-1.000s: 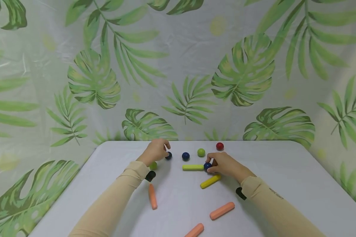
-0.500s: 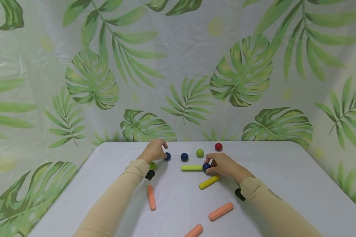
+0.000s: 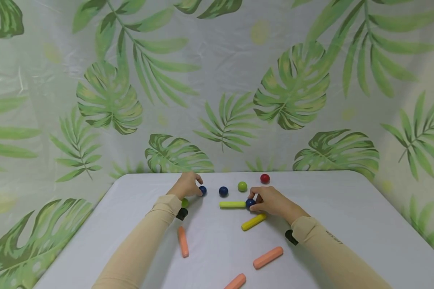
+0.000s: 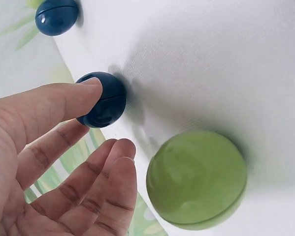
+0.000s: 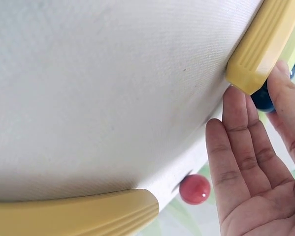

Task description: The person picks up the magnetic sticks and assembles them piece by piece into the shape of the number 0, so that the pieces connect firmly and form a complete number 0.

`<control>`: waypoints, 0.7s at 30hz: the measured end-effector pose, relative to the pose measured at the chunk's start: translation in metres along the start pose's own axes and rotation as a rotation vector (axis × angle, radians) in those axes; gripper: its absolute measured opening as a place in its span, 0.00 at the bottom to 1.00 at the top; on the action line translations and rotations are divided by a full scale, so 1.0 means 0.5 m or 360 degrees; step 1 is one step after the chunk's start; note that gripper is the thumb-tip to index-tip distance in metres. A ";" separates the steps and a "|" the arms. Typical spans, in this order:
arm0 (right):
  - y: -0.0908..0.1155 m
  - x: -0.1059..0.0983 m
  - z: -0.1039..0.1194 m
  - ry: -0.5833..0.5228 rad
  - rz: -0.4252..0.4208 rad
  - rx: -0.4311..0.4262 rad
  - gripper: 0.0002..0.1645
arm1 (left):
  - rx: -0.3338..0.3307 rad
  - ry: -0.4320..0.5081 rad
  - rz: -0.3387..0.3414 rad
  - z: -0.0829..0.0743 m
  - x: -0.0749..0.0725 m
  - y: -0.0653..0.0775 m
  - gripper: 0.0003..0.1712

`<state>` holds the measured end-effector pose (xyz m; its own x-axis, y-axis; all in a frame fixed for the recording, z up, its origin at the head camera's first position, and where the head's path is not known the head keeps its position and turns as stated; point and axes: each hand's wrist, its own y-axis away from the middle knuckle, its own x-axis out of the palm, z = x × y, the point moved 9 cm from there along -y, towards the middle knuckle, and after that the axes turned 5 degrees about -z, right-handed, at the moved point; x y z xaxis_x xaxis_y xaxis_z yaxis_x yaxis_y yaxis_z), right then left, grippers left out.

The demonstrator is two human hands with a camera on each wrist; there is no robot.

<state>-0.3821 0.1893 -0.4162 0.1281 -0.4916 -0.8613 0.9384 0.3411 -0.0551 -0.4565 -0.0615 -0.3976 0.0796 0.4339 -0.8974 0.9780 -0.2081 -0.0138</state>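
In the head view my left hand is at the back left of the table, pinching a dark blue ball between thumb and index finger. The left wrist view shows the thumb over the ball's near side, the other fingers spread below. A green ball lies close by, partly hidden by the wrist in the head view. My right hand holds another dark blue ball between thumb and fingers, at the right end of a lime-yellow stick. A yellow stick lies just in front of that hand.
Between the hands are a third blue ball and a green ball. Farther back is a red ball. Coral sticks lie nearer: one at left, one at right, one at the front edge. A leaf-patterned curtain hangs behind.
The whole head view has shifted slightly left. Both hands stay at their blue balls, with the left thumb and finger now closer around the left one.
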 end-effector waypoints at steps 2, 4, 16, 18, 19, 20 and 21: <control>-0.001 0.002 -0.001 -0.0001 0.0004 0.0011 0.13 | -0.0005 0.0008 0.0008 0.001 0.001 -0.001 0.23; -0.003 0.004 -0.004 -0.0003 0.0006 0.0023 0.13 | -0.0004 0.0007 0.0020 0.001 0.003 -0.005 0.23; -0.005 0.006 -0.010 -0.0015 -0.0008 0.0015 0.13 | -0.0017 -0.0024 0.0054 -0.004 0.012 -0.007 0.19; -0.005 0.006 -0.011 -0.0014 -0.0008 0.0012 0.13 | -0.0010 -0.0025 0.0051 -0.004 0.014 -0.008 0.18; -0.005 0.006 -0.011 -0.0014 -0.0007 0.0012 0.13 | -0.0006 -0.0022 0.0046 -0.003 0.015 -0.009 0.18; -0.005 0.006 -0.011 -0.0016 -0.0006 0.0013 0.13 | 0.0000 -0.0018 0.0042 -0.003 0.016 -0.009 0.17; -0.005 0.005 -0.011 -0.0018 -0.0005 0.0013 0.13 | 0.0005 -0.0016 0.0036 -0.003 0.017 -0.010 0.17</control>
<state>-0.3856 0.1914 -0.4210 0.1289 -0.5017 -0.8554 0.9415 0.3329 -0.0534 -0.4603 -0.0553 -0.4045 0.0998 0.4204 -0.9018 0.9754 -0.2204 0.0052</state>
